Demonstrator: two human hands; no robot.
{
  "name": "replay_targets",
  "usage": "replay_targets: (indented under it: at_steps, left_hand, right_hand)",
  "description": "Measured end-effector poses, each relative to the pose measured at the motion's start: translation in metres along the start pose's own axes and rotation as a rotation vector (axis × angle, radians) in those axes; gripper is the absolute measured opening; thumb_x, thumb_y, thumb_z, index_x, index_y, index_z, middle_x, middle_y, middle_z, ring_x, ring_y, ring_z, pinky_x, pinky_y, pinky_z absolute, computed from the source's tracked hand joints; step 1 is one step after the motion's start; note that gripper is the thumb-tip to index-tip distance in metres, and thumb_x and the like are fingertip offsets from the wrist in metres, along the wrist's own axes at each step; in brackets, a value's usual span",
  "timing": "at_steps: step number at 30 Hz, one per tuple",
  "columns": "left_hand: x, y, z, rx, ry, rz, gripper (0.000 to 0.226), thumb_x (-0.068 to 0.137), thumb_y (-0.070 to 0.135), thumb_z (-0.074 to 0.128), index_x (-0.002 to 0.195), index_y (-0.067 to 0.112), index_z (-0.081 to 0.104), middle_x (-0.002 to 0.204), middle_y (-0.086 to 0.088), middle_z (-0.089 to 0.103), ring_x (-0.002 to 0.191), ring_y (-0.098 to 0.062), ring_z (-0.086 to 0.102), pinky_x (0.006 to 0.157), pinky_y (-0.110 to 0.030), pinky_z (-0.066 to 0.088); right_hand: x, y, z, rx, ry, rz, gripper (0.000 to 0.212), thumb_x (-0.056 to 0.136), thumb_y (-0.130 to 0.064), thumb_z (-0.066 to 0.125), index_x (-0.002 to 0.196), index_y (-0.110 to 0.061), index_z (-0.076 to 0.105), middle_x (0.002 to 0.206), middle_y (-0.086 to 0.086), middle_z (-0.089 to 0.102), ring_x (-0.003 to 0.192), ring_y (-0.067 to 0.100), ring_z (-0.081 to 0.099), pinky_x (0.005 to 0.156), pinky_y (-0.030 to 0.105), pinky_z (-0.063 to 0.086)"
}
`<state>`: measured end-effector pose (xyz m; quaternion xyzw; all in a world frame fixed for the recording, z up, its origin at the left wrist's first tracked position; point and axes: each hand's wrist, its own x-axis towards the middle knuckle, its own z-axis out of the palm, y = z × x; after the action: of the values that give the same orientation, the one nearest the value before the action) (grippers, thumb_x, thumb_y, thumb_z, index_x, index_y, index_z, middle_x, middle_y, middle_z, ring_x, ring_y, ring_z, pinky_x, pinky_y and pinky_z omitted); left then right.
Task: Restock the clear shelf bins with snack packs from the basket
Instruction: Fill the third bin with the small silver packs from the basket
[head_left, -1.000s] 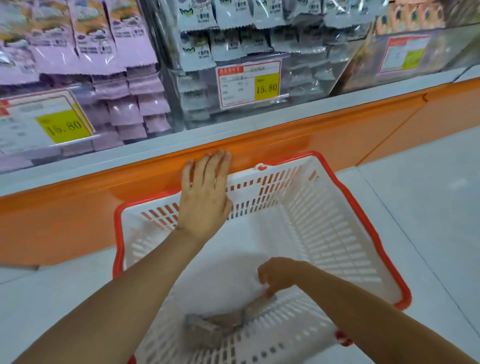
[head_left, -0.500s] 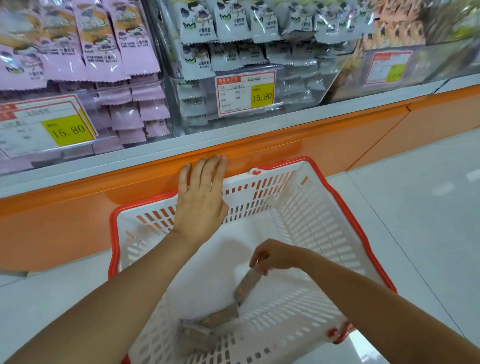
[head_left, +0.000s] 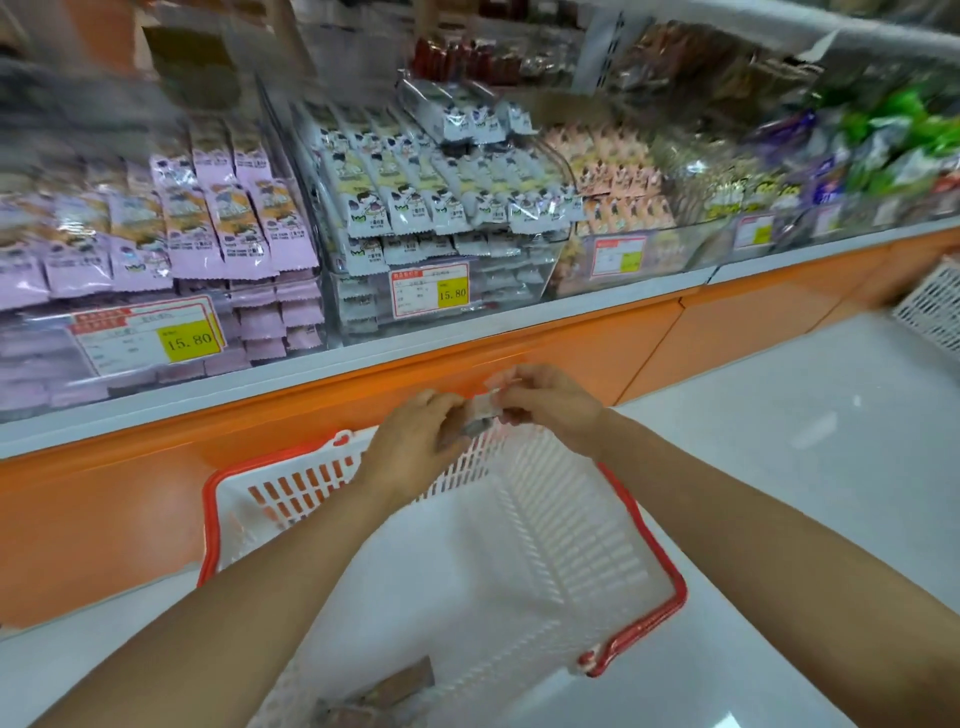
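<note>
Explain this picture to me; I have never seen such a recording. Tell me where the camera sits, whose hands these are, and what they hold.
There is no machine here: a person wears one camera on the head, looking forward and down, so you see their own arms. The left hand and right hand together hold a small snack pack above a white basket with a red rim. Some brownish packs lie in its bottom. Behind stand clear shelf bins filled with purple packs and white packs.
</note>
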<state>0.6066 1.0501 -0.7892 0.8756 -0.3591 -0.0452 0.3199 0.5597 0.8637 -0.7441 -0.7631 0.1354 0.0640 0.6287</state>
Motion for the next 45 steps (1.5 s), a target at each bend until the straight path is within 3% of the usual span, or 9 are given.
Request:
replay_targets:
  at_steps: [3, 7, 10, 14, 20, 26, 30, 36, 45]
  left_hand:
    - [0.007, 0.017, -0.017, -0.113, 0.081, -0.005, 0.023, 0.093, 0.029, 0.065, 0.114, 0.020, 0.064, 0.105, 0.004, 0.067, 0.082, -0.010, 0.059, 0.066, -0.025, 0.044]
    - [0.009, 0.037, -0.041, -0.440, 0.134, -0.087, 0.021, 0.097, 0.018, 0.061, 0.118, 0.018, 0.061, 0.102, 0.009, 0.069, 0.087, -0.006, 0.065, 0.070, -0.020, 0.050]
    - [0.009, 0.050, -0.059, -0.595, 0.177, -0.073, 0.023, 0.099, 0.015, 0.058, 0.121, 0.011, 0.063, 0.107, 0.005, 0.070, 0.093, -0.003, 0.066, 0.080, -0.021, 0.053]
    - [0.009, 0.069, -0.080, -0.741, 0.218, -0.013, 0.016, 0.099, 0.012, 0.056, 0.114, 0.010, 0.063, 0.101, 0.005, 0.070, 0.085, 0.003, 0.067, 0.074, -0.013, 0.052]
    - [0.019, 0.063, -0.117, -0.111, 0.702, 0.129, 0.027, 0.095, 0.022, 0.049, 0.117, 0.017, 0.062, 0.109, 0.004, 0.057, 0.103, -0.010, 0.050, 0.090, -0.026, 0.038]
    - [0.029, 0.022, -0.146, 0.398, 0.610, 0.071, 0.052, 0.089, 0.023, 0.062, 0.139, 0.016, 0.050, 0.149, -0.009, 0.044, 0.143, -0.027, 0.030, 0.120, -0.045, 0.012]
    - [0.028, 0.010, -0.145, 0.469, 0.498, 0.057, 0.069, 0.091, 0.029, 0.060, 0.153, 0.015, 0.032, 0.159, -0.011, 0.032, 0.149, -0.028, 0.023, 0.123, -0.047, 0.011]
    - [0.030, 0.005, -0.142, 0.507, 0.482, 0.040, 0.069, 0.090, 0.034, 0.059, 0.152, 0.017, 0.033, 0.157, -0.008, 0.034, 0.147, -0.027, 0.027, 0.119, -0.051, 0.024]
    - [0.031, 0.004, -0.139, 0.518, 0.512, 0.067, 0.068, 0.090, 0.036, 0.053, 0.152, 0.017, 0.031, 0.156, -0.008, 0.036, 0.147, -0.027, 0.027, 0.118, -0.050, 0.024]
  right_hand:
    - [-0.012, -0.027, -0.005, 0.092, -0.001, -0.126, 0.008, 0.092, -0.005, 0.062, 0.099, -0.010, 0.062, 0.085, 0.007, 0.063, 0.074, 0.017, 0.061, 0.073, 0.024, 0.051]
    - [-0.028, -0.044, -0.016, -0.060, -0.015, -0.233, 0.036, 0.087, -0.005, 0.070, 0.120, -0.013, 0.056, 0.113, 0.017, 0.061, 0.103, 0.023, 0.060, 0.092, 0.033, 0.051]
    - [-0.040, -0.052, -0.018, -0.241, -0.050, -0.256, 0.045, 0.083, 0.002, 0.072, 0.120, -0.012, 0.051, 0.114, 0.010, 0.059, 0.099, 0.015, 0.058, 0.083, 0.023, 0.052]
    - [-0.050, -0.072, -0.017, -0.275, 0.012, -0.363, 0.034, 0.082, 0.003, 0.072, 0.112, -0.004, 0.057, 0.100, 0.005, 0.063, 0.086, 0.013, 0.060, 0.079, 0.032, 0.054]
    - [-0.036, -0.122, -0.025, -0.190, 0.185, -0.532, 0.040, 0.082, -0.003, 0.076, 0.115, -0.015, 0.056, 0.092, 0.001, 0.054, 0.079, 0.008, 0.054, 0.076, 0.021, 0.049]
    - [0.018, -0.175, -0.016, -0.364, 0.455, -0.587, 0.034, 0.082, -0.024, 0.078, 0.110, -0.020, 0.059, 0.086, -0.004, 0.052, 0.072, 0.010, 0.049, 0.070, 0.026, 0.048]
    - [0.054, -0.202, 0.002, -0.602, 0.564, -0.541, 0.036, 0.082, -0.032, 0.075, 0.114, -0.021, 0.063, 0.086, -0.005, 0.058, 0.071, 0.012, 0.057, 0.068, 0.035, 0.052]
    - [0.097, -0.216, 0.023, -0.807, 0.659, -0.557, 0.043, 0.084, -0.028, 0.072, 0.123, -0.011, 0.065, 0.117, 0.008, 0.068, 0.105, 0.023, 0.064, 0.087, 0.033, 0.051]
    - [0.114, -0.207, 0.024, -0.870, 0.657, -0.556, 0.034, 0.081, -0.038, 0.077, 0.105, -0.015, 0.071, 0.105, 0.011, 0.060, 0.106, 0.026, 0.053, 0.085, 0.035, 0.046]
